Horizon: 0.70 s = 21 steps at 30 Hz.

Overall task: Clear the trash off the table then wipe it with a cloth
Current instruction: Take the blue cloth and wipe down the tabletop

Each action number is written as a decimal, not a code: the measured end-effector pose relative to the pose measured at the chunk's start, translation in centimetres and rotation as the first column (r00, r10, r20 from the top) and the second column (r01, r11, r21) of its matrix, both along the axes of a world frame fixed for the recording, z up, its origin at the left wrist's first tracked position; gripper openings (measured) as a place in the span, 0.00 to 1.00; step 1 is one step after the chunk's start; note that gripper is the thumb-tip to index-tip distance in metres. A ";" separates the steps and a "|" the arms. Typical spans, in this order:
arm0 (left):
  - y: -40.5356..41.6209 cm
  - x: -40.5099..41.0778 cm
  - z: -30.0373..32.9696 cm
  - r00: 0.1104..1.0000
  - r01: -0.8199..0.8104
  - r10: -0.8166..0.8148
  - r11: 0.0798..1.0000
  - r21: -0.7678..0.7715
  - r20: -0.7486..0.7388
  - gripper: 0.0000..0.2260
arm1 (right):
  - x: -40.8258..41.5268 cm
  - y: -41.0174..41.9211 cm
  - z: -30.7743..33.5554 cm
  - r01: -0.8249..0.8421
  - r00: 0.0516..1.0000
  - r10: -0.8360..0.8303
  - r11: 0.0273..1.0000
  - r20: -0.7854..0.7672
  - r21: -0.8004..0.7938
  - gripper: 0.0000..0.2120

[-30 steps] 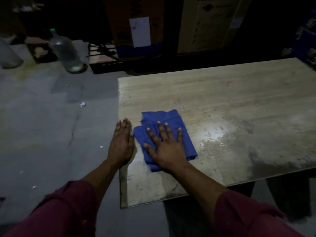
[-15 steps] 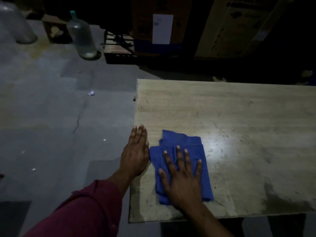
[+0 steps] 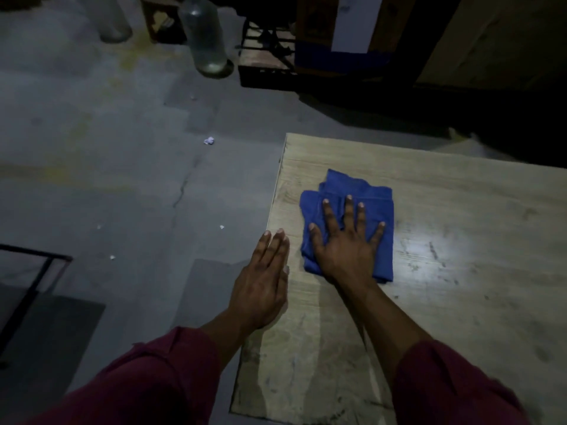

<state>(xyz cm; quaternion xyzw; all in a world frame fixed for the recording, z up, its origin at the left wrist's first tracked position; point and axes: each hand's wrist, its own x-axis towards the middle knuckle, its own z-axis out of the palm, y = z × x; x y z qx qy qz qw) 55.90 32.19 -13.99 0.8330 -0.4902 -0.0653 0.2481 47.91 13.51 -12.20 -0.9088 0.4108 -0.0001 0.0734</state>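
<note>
Cloth [image 3: 349, 191] is folded, pinned flat on the tabletop [image 3: 460, 302] near its 9 o'clock edge by the spread right hand [image 3: 346, 250]. Left hand [image 3: 260, 289] is laid flat, empty, on that edge. Cloth is judged soft, light, bunch-prone; best pressed mid-fold, palm down.

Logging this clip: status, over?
Right hand flat on blue cloth, left hand flat on table edge. No trash on table.
</note>
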 end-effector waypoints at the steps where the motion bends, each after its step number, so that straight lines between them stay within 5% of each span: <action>1: -0.2 0.0 0.2 1.000 0.000 0.000 1.000 -0.001 0.019 0.24 | 0.6 -0.6 0.1 -0.005 1.000 0.005 1.000 -0.006 0.006 0.33; 6: -5.3 3.8 2.7 0.980 -0.126 0.117 0.991 0.047 0.162 0.10 | 2.3 -2.4 0.4 -0.038 0.999 0.038 0.999 -0.012 0.000 0.33; 11: -11.4 6.4 1.9 0.949 -0.299 0.313 0.936 0.184 -0.048 0.24 | 5.1 -5.6 0.2 -0.058 0.998 0.058 0.998 0.013 0.012 0.33; 16: -11.7 6.9 1.2 0.842 -0.406 0.441 0.897 0.174 -0.311 0.27 | 9.1 -10.5 -0.2 -0.060 0.998 0.060 0.998 0.009 0.022 0.33; 21: -12.1 7.2 0.3 0.812 -0.478 0.509 0.861 0.175 -0.286 0.28 | 12.7 -12.5 -0.4 -0.057 0.998 0.057 0.998 0.003 0.037 0.32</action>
